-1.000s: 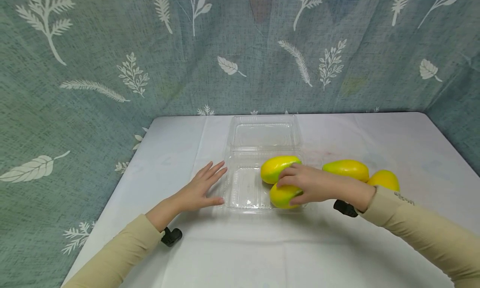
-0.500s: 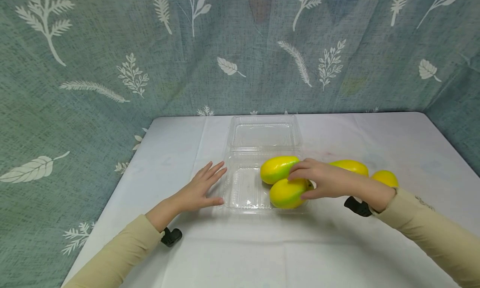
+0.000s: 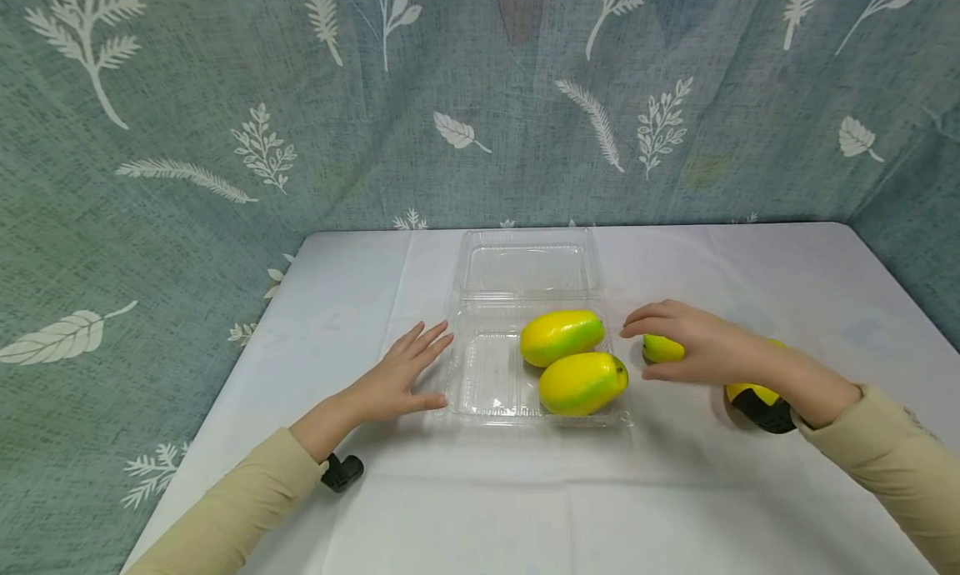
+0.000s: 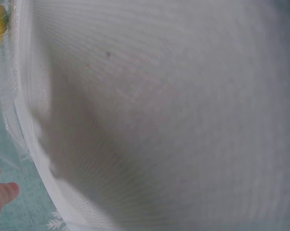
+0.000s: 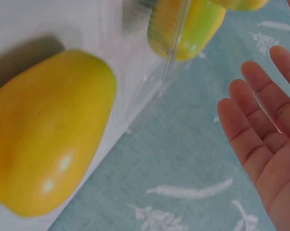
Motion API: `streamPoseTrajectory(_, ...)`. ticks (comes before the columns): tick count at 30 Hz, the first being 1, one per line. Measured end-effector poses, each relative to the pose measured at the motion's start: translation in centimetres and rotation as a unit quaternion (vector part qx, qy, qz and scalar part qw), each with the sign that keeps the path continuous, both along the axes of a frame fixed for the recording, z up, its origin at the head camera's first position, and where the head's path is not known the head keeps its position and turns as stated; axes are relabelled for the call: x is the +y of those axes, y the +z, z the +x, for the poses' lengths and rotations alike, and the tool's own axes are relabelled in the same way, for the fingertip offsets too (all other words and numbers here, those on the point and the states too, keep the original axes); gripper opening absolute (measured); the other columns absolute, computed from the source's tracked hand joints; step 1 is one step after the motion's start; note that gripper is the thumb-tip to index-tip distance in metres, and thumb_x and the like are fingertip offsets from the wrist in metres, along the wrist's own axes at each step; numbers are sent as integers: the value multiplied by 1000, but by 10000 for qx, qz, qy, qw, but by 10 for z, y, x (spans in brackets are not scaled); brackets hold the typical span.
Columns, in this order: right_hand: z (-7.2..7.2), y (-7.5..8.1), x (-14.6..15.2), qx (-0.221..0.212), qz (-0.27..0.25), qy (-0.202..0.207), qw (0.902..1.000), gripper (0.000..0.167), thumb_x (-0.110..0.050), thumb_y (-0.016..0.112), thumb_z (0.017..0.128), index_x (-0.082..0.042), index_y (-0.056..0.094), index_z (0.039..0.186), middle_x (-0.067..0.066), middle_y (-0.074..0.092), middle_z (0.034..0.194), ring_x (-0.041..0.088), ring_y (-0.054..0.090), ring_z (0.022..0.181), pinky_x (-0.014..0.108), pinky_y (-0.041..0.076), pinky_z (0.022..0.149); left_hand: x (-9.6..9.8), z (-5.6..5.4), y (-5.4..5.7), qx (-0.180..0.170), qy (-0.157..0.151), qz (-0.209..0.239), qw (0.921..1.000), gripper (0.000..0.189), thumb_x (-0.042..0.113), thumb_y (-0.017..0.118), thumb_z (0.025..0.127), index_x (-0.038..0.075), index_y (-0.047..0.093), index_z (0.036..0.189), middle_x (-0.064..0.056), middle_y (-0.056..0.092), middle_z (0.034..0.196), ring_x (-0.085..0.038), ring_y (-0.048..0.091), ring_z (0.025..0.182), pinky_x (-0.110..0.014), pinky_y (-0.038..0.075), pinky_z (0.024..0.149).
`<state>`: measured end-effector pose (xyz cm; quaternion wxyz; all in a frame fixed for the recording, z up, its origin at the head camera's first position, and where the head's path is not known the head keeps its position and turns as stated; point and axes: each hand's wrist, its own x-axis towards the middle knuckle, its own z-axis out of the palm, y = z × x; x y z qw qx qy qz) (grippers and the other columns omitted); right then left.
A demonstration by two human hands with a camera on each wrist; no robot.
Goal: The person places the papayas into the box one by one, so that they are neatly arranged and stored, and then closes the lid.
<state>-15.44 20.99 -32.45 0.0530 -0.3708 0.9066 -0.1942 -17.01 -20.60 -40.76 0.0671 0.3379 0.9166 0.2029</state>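
Note:
A clear plastic clamshell container [image 3: 486, 367] lies opened out on the table, its lid [image 3: 528, 271] folded back. Inside its right half sit two yellow-green papayas, a rear papaya [image 3: 558, 338] and a front papaya [image 3: 581, 383], side by side. My left hand [image 3: 393, 383] is spread beside the container's left edge and holds nothing. To the right of the container, my right hand [image 3: 693, 342] hovers with relaxed fingers, also holding nothing. It partly covers a third papaya [image 3: 663, 349]. One papaya [image 5: 53, 134] looms large in the right wrist view, apart from the fingers [image 5: 241, 130].
Another papaya [image 3: 738, 391] lies farther right, mostly hidden behind my right wrist and its black camera [image 3: 765, 412]. The white-covered table [image 3: 480, 508] ends at a leaf-patterned green-blue curtain [image 3: 517, 158] behind.
My right hand has let go of the front papaya in the container and moved right, over the papayas outside. My left hand has stayed in place.

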Motion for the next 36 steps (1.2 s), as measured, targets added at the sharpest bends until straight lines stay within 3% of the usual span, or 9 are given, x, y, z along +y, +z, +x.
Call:
streamPoseTrajectory(10, 5, 4, 30, -120, -128, -479, 9987, 42, -21, 71, 80, -5, 59, 117, 13, 54, 123, 34, 46, 114, 55, 40, 91, 0, 1, -1, 33, -12, 40, 10000, 84, 44, 64, 81, 8, 23, 145, -5, 11, 154, -43, 5, 137, -63, 14, 104)
streamPoseTrajectory(22, 12, 5, 61, 226, -89, -912, 9955, 46, -20, 75, 76, -6, 58, 116, 14, 54, 122, 34, 47, 112, 56, 41, 86, 0, 0, -2, -93, 69, -49, 9999, 84, 45, 63, 82, 10, 21, 146, -3, 8, 155, -39, 2, 139, -61, 14, 106)
streamPoseTrajectory(36, 19, -12, 97, 318, -165, -1375, 9898, 47, -12, 75, 74, -3, 56, 117, 18, 53, 120, 36, 46, 109, 55, 40, 81, -1, -1, -2, -130, 15, -13, 9999, 85, 51, 59, 83, 12, 19, 147, -2, 7, 155, -39, 1, 139, -61, 12, 106)
